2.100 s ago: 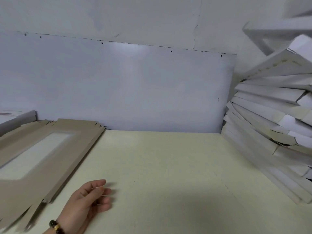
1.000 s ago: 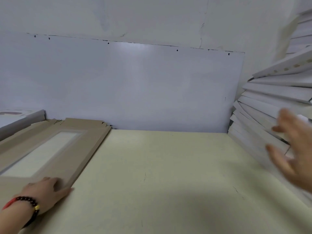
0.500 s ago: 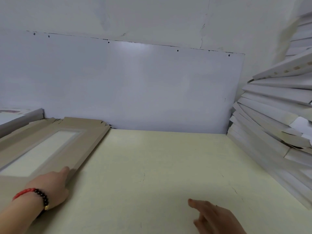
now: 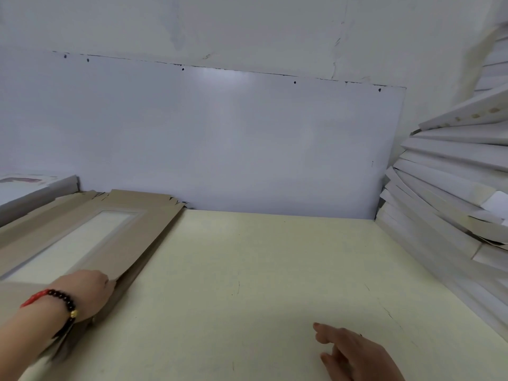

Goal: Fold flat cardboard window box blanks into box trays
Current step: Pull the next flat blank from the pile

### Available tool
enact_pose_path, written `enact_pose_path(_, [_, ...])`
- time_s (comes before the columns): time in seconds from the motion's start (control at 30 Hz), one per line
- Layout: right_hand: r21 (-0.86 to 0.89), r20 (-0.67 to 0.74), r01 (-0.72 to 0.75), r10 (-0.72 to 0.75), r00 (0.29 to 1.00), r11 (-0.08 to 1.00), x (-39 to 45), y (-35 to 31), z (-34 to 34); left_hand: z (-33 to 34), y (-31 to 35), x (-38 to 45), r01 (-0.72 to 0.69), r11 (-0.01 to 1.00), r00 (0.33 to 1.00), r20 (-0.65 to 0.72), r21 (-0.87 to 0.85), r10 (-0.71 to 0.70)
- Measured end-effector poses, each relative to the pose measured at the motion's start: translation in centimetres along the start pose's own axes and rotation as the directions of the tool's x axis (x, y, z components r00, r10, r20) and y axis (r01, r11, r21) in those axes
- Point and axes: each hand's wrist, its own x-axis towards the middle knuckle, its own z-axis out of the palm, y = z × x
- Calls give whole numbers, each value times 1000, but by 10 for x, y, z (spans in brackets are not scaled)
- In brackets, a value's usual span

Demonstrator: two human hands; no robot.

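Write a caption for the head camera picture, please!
Left hand grips the top cardboard blank; right hand hovers over the table.

Pale yellow table (image 4: 275, 270), scuffed with thin dark scratches. White panel (image 4: 220, 138) stands against the wall (image 4: 247, 26) behind it, small dark holes along its top edge. Wall cracked upper right.

At about eight o'clock the left hand (image 4: 82, 294) lies on the stack of flat blanks (image 4: 110, 237), its fingertips curled over the stack's edge and hidden, and the stack itself runs off the left edge. At five o'clock the right hand (image 4: 354, 353) is cut off by the bottom edge, so its palm and wrist cannot be seen. At three o'clock the pile of folded trays (image 4: 450, 193) passes out of the right edge, and its top is blurred.
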Motion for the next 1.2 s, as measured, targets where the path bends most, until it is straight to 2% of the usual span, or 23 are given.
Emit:
enact_pose_path(0.17, [22,-11,-2,2,1000,1000,0,0,0,1,-1,1,47,998,999,1,-51,-47])
enact_pose_path(0.27, [33,-18,-6,7,1000,999,1,0,1,4,4,-1,21,1000,999,-41,-9,-22])
enact_pose_path(0.53, [39,-3,-21,22,1000,999,0,1,1,3,19,-7,-22,1000,998,-51,-1,22])
enact_pose_path(0.97, [41,-24,-8,9,1000,999,0,1,2,-9,13,-8,-33,998,999,32,48,32])
enact_pose_path(1.07, [47,-26,-12,14,1000,999,0,2,3,-11,12,-7,-11,996,1000,25,93,8])
enact_pose_path(1.2, [60,-25,-16,18,1000,998,-1,3,4,-3,18,-10,-49,998,999,1,47,49])
